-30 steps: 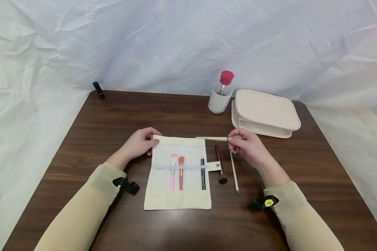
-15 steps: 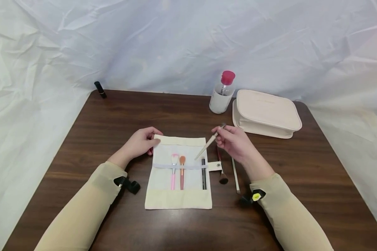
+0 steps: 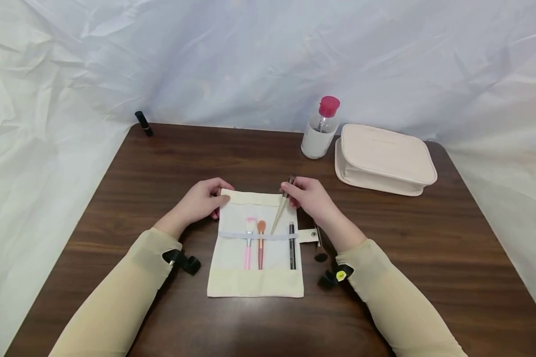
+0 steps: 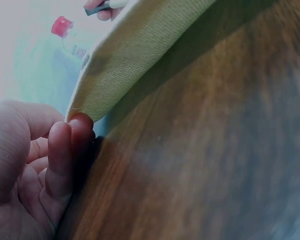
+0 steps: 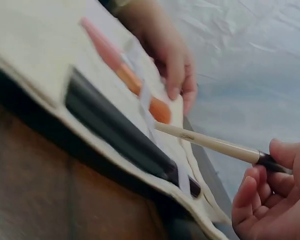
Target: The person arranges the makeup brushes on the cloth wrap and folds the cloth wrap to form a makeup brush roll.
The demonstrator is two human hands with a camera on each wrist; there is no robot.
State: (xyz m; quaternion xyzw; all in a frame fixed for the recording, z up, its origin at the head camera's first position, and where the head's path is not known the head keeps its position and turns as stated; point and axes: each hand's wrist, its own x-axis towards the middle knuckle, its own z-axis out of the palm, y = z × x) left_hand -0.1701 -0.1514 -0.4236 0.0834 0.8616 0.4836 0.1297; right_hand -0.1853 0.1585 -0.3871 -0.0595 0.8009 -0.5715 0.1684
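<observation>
Since the earlier frames the pale brush [image 3: 277,216] has swung in from beyond the brush roll's far right corner, and my right hand [image 3: 307,194] has come with it, to the roll's far edge. The brush now slants over the upper part of the brush roll [image 3: 255,284], its handle tip down at the elastic band [image 3: 234,236], between the orange brush [image 3: 261,228] and the black pencil [image 3: 292,250]; whether the tip is under the band I cannot tell. I pinch it near its dark head, thumb against fingers, I think so that the long handle stays free to lead. It runs from my fingertips down and towards me.

My left hand [image 3: 201,202] pinches the roll's far left corner, likely to keep the cloth from sliding. The band crosses the pink brush [image 3: 247,258], the orange brush and the pencil, presumably keeping each in its place. Off the roll's right edge, past its snap tab [image 3: 307,236], a dark brush [image 3: 321,256] lies on the bench [image 3: 183,158], partly hidden by my right arm.
</observation>
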